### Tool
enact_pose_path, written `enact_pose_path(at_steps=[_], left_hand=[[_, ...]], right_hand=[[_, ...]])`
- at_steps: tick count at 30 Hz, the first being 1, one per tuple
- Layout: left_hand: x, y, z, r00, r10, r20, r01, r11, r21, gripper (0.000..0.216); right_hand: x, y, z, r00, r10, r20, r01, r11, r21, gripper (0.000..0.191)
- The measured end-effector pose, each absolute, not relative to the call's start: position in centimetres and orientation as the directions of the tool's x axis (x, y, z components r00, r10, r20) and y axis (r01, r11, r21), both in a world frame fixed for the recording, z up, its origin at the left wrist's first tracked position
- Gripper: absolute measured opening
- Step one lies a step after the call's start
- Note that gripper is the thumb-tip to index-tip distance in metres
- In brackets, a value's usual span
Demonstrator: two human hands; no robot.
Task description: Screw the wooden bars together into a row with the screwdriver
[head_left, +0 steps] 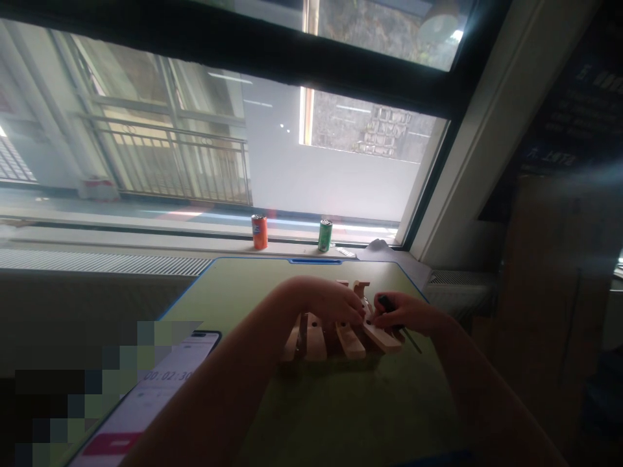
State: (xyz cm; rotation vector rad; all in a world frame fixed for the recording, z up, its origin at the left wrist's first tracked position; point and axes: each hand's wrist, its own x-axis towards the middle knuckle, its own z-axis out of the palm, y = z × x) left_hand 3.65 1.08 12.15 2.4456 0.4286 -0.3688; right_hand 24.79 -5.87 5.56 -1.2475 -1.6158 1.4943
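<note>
Several pale wooden slats with dark round spots lie side by side on the green-topped table. My left hand reaches over them from the left. Its fingers are bent and pressed together beside a dark spot, and whatever they pinch is hidden. On the right, my right hand is closed around a screwdriver with a black handle. The thin dark shaft sticks out below the hand toward the lower right. The right fingertips are close to the rightmost slat, near its dark spot. A curved wooden piece shows behind the slats.
A phone displaying a timer lies at the table's left, partly behind my left forearm. On the windowsill stand an orange can and a green can. Grey cloth lies by the far right corner. A large cardboard-brown panel is at right.
</note>
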Motion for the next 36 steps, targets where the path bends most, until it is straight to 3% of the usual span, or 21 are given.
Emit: enact_pose_path(at_steps=[4, 8, 14, 18, 23, 30, 32, 36], left_hand=[[4.1, 0.5, 12.4, 0.917, 0.322, -0.237, 0.398, -0.779, 0.485, 0.037], [4.4, 0.3, 12.4, 0.913, 0.359, -0.193, 0.404, -0.726, 0.557, 0.037], [4.4, 1.0, 11.7, 0.946, 0.304, -0.114, 0.300, -0.682, 0.667, 0.020], [4.4, 1.9, 11.0, 0.939, 0.334, -0.081, 0.244, -0.484, 0.840, 0.019], [4.1, 2.1, 11.3, 0.910, 0.409, -0.065, 0.191, -0.275, 0.942, 0.032], [3.9, 2.0, 11.7, 0.877, 0.481, 0.010, 0.164, -0.318, 0.934, 0.034], [3.9, 2.0, 11.7, 0.864, 0.503, 0.030, 0.170, -0.347, 0.922, 0.034], [3.8, 1.8, 12.1, 0.875, 0.484, -0.007, 0.212, -0.369, 0.905, 0.035]], right_hand=[[24.8, -5.4, 5.7, -0.374, 0.913, -0.164, 0.267, -0.063, -0.962, 0.029], [25.1, -5.6, 6.0, -0.322, 0.942, -0.099, 0.260, -0.013, -0.966, 0.025], [23.3, -6.5, 7.1, -0.186, 0.965, 0.186, 0.359, 0.243, -0.901, 0.024], [22.2, -7.1, 7.6, -0.129, 0.924, 0.360, 0.460, 0.377, -0.804, 0.022], [22.3, -7.2, 7.6, -0.040, 0.898, 0.439, 0.552, 0.386, -0.739, 0.020], [21.7, -7.3, 7.3, -0.013, 0.874, 0.486, 0.561, 0.409, -0.719, 0.016], [21.5, -7.4, 7.4, -0.025, 0.832, 0.554, 0.636, 0.441, -0.634, 0.015], [21.5, -7.5, 7.7, -0.161, 0.649, 0.743, 0.794, 0.533, -0.293, 0.019]])
